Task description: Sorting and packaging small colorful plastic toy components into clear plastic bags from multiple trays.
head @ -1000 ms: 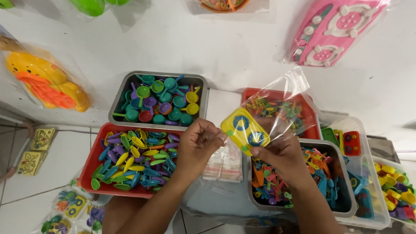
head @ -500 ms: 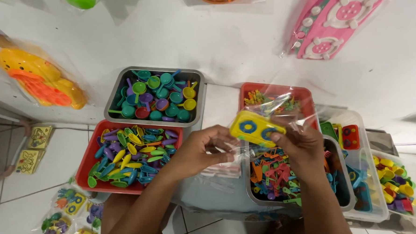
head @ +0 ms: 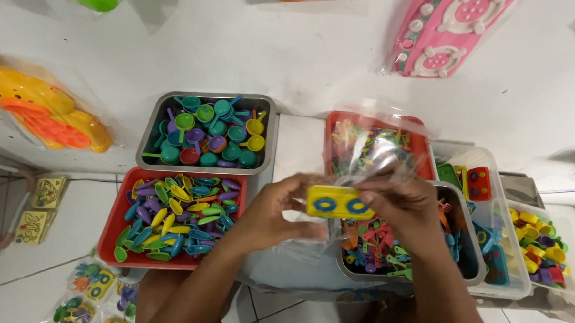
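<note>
Head view shows both hands raised over a cluster of trays, sharing a small yellow toy stove [head: 339, 202] with two blue rings on its face. The right hand [head: 405, 208] has its fingers closed on the right end of the toy, thumb underneath and fingertips on top, and also pinches a clear plastic bag [head: 372, 146] that billows up and away from the toy over the red tray of mixed small pieces [head: 421, 145]. The left hand [head: 274, 209] curls around the toy's left end, fingers bent and touching its edge; how firmly it grips cannot be told. The toy sits level, just above the gap between a stack of clear bags [head: 303, 236] and the metal tray of colourful utensils [head: 470, 266] on the right. To the left lie a red tray of toy spoons [head: 120, 215] and, behind it, a metal tray of toy pans [head: 148, 133]. Clear bins with toy stoves [head: 493, 190] and small bright cups [head: 542, 247] stand at the far right. Bagged toys hang on the white wall behind, among them a pink one [head: 448, 29] and a yellow one [head: 41, 109].
</note>
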